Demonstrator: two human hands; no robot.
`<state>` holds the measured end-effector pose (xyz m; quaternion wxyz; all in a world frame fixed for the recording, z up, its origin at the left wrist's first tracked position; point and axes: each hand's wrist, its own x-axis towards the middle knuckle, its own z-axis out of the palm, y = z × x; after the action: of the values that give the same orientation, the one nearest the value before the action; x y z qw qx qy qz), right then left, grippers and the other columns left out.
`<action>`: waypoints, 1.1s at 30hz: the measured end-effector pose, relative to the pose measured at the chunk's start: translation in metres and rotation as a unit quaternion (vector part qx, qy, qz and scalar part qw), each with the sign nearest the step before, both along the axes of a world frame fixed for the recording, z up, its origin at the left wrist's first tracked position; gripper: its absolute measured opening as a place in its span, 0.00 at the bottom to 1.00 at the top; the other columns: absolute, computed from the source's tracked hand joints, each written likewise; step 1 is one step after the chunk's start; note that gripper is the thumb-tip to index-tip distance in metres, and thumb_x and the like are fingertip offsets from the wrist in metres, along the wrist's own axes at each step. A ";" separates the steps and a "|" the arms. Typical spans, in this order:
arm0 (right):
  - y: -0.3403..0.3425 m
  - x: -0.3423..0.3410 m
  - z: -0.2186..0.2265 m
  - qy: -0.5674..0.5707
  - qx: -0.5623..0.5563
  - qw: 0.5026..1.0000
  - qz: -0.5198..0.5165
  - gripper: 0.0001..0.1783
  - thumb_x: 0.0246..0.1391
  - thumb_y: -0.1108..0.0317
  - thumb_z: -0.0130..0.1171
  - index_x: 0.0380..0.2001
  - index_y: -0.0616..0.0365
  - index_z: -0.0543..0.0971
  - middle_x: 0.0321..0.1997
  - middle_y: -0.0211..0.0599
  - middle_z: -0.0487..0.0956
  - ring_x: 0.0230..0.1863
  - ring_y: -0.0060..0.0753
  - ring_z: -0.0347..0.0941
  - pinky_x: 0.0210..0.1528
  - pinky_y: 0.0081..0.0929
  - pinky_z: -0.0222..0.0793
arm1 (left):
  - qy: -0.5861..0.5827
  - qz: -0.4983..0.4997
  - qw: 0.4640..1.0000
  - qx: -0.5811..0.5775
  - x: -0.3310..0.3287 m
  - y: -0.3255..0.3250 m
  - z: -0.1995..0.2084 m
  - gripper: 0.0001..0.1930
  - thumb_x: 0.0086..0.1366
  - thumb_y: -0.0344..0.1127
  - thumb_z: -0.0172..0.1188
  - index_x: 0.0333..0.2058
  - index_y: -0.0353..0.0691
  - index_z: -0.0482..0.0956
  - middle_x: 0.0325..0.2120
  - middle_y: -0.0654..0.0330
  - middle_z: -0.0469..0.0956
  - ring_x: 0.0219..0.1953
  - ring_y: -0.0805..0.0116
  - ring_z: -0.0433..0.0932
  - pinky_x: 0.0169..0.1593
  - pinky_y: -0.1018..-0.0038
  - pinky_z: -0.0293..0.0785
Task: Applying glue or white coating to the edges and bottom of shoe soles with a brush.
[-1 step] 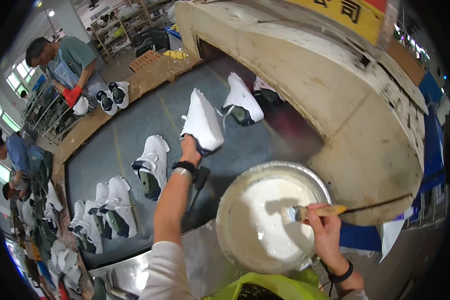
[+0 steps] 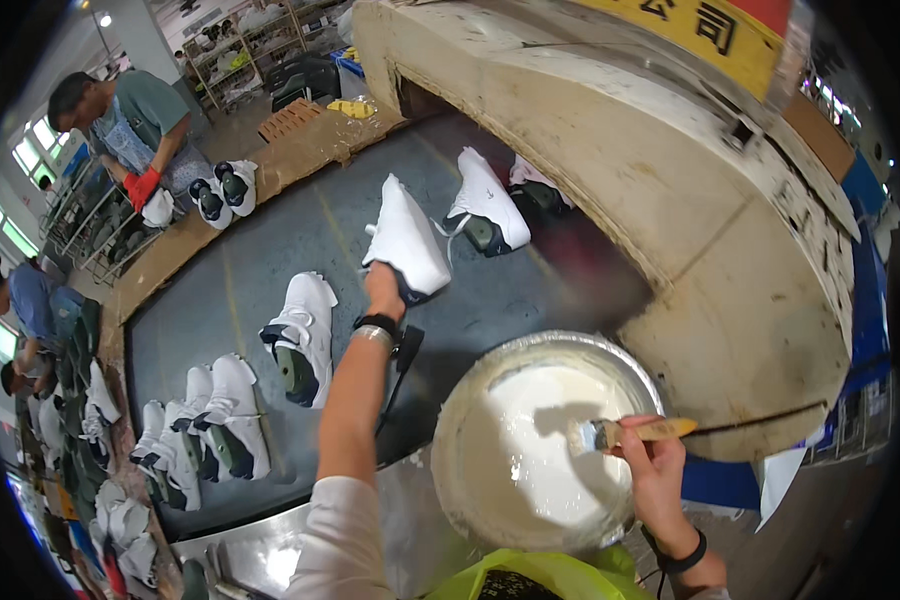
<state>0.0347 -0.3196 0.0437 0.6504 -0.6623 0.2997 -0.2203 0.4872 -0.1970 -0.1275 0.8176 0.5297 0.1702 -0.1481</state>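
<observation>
My left hand (image 2: 384,292) reaches out over the dark belt and grips a white shoe upper (image 2: 408,238) at its dark-edged end, with the white part pointing away from me. Between the fingers of my right hand (image 2: 654,468) is the wooden handle of a flat paintbrush (image 2: 660,429). Its bristles hang over a round metal basin (image 2: 452,440) of milky white liquid (image 2: 540,480), and a shadow falls across the liquid there. Whether the bristle tips touch the surface, I cannot tell.
Several white shoe uppers with dark green inside stand on the belt (image 2: 210,320) at left, one (image 2: 305,340) nearest my left arm. Another (image 2: 488,205) lies by the opening of a beige machine housing (image 2: 730,290). A co-worker in red gloves (image 2: 142,188) stands across the belt.
</observation>
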 end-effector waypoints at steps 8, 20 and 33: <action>-0.005 0.016 -0.002 0.007 0.039 0.999 0.009 0.08 0.61 0.71 0.54 0.40 0.66 0.73 0.41 0.38 0.75 0.40 0.25 0.75 0.42 0.27 0.78 | -0.174 -0.080 0.699 0.689 0.019 0.039 0.001 0.23 0.60 0.48 0.56 0.44 0.32 0.74 0.48 0.44 0.71 0.51 0.47 0.71 0.54 0.55 0.67; 0.007 -0.012 0.013 -0.009 0.032 0.999 0.042 0.10 0.62 0.69 0.53 0.41 0.67 0.73 0.39 0.39 0.76 0.39 0.26 0.75 0.41 0.29 0.79 | -0.102 -0.082 0.685 0.716 -0.072 0.229 0.049 0.67 0.45 0.70 0.65 0.66 0.27 0.36 0.62 0.30 0.51 0.68 0.40 0.47 0.68 0.56 0.47; 0.013 0.004 -0.003 0.029 0.043 0.998 0.024 0.09 0.60 0.72 0.54 0.41 0.67 0.73 0.43 0.40 0.74 0.40 0.27 0.74 0.41 0.30 0.80 | -0.073 0.068 0.761 0.641 -0.041 0.234 0.023 0.56 0.57 0.71 0.48 0.59 0.15 0.49 0.45 0.30 0.74 0.50 0.38 0.74 0.53 0.58 0.69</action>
<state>0.0389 -0.3062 0.0408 0.6743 -0.6469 0.3117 -0.1724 0.4460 0.0375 -0.1048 0.3056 0.9264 0.2004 0.0909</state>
